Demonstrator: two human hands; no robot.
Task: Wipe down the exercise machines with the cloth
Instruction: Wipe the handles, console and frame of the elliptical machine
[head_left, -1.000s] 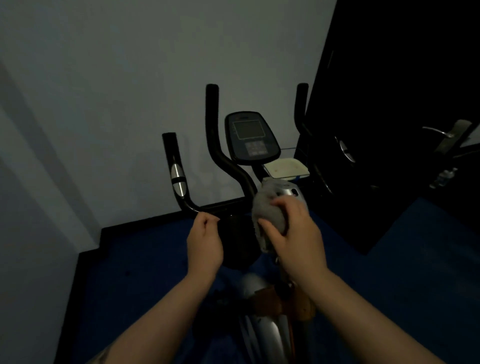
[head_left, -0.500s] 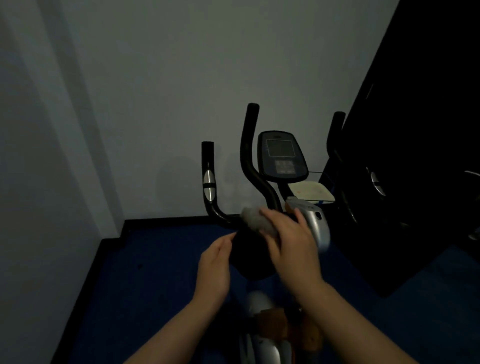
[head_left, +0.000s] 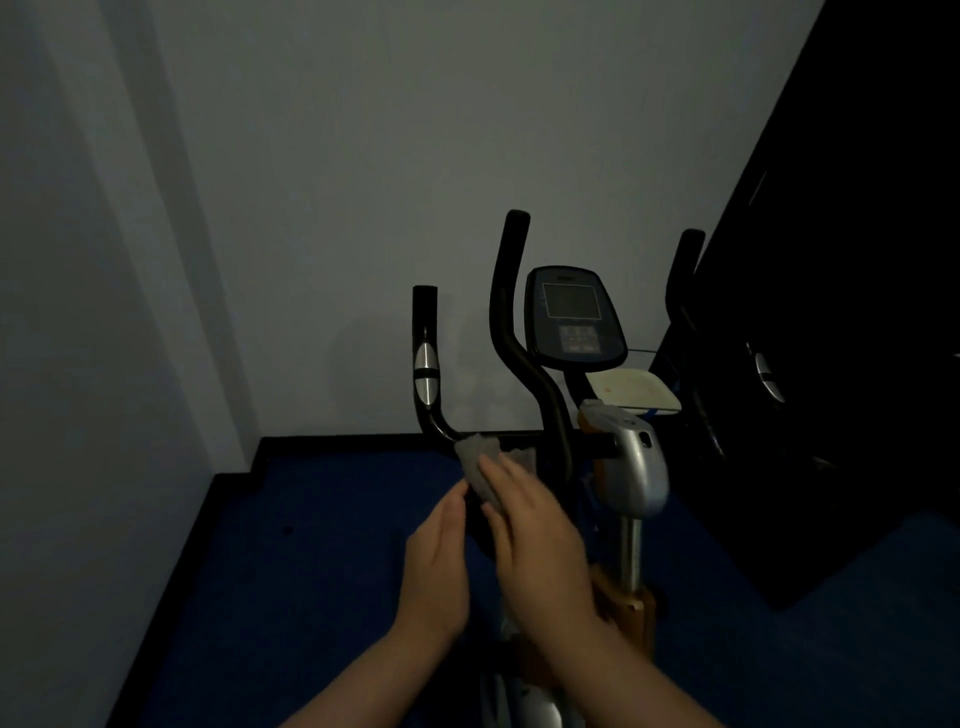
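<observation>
Dimly lit, the room has a blue carpeted floor (head_left: 291, 597) beneath both hands, a grey wall (head_left: 363, 182) ahead and a dark cabinet (head_left: 841, 364) to their right. The right hand (head_left: 540, 545) presses a grey cloth (head_left: 480, 470) with nearly straight fingers onto the exercise bike (head_left: 631, 467), just below its crossbar. The left hand (head_left: 435, 566), relaxed, touches the bike beside it.
</observation>
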